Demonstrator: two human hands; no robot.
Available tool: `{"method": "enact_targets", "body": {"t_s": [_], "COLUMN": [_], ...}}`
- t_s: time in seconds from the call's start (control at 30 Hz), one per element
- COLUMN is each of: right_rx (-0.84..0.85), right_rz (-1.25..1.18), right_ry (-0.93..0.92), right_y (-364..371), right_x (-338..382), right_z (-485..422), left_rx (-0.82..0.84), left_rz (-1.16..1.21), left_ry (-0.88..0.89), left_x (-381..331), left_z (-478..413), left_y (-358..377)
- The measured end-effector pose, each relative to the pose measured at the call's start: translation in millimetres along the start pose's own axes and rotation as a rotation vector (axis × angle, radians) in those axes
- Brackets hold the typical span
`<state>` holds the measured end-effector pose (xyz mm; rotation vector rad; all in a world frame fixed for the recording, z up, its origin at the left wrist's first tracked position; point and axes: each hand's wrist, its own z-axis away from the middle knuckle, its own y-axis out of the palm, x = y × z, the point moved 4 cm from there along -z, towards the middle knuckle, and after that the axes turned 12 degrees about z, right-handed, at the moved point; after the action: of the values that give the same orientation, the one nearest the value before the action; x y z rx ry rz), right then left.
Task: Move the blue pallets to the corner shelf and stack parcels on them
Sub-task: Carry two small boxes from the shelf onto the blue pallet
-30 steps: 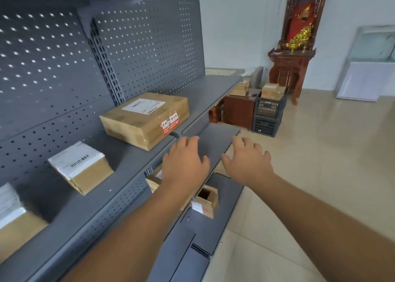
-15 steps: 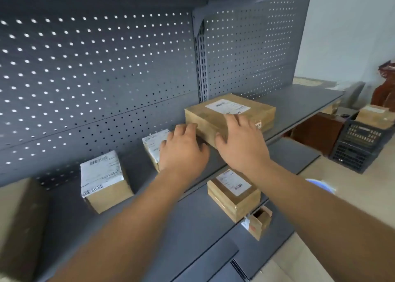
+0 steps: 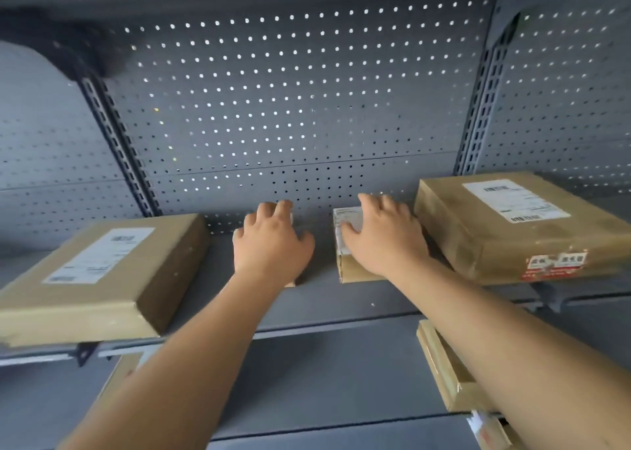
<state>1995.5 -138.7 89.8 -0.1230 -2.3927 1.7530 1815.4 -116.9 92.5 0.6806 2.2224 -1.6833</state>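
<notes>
A grey shelf with a perforated back panel carries the parcels. A wide flat parcel lies at its right end and another flat parcel at its left. Between them sits a small parcel, just beside the wide one. The right hand rests on it with fingers spread. The left hand, also spread and gripping nothing visible, covers something mostly hidden.

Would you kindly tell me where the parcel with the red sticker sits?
In the head view, the red-sticker parcel lies at the right of the grey shelf, just right of the small parcel under the right hand.
</notes>
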Motion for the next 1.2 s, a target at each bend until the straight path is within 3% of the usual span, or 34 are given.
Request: {"method": "enact_targets", "body": {"t_s": [0.27, 0.97, 1.2], "right_rx": [0.143, 0.128, 0.006], "right_rz": [0.104, 0.209, 0.105], "right_ry": [-0.056, -0.051, -0.142], "right_y": [32.8, 37.4, 8.9], "right_x": [14.7, 14.4, 36.1], "right_z": [-7.1, -6.4, -6.8], "left_rx": [0.093, 0.024, -0.118], "left_rz": [-0.073, 0.054, 0.040], "left_ry": [-0.264, -0.244, -0.240], "left_x": [44.8, 60.1, 54.3], "left_z": [10.7, 21.8, 39.5], "left_y": [13.9, 19.1, -21.1]}}
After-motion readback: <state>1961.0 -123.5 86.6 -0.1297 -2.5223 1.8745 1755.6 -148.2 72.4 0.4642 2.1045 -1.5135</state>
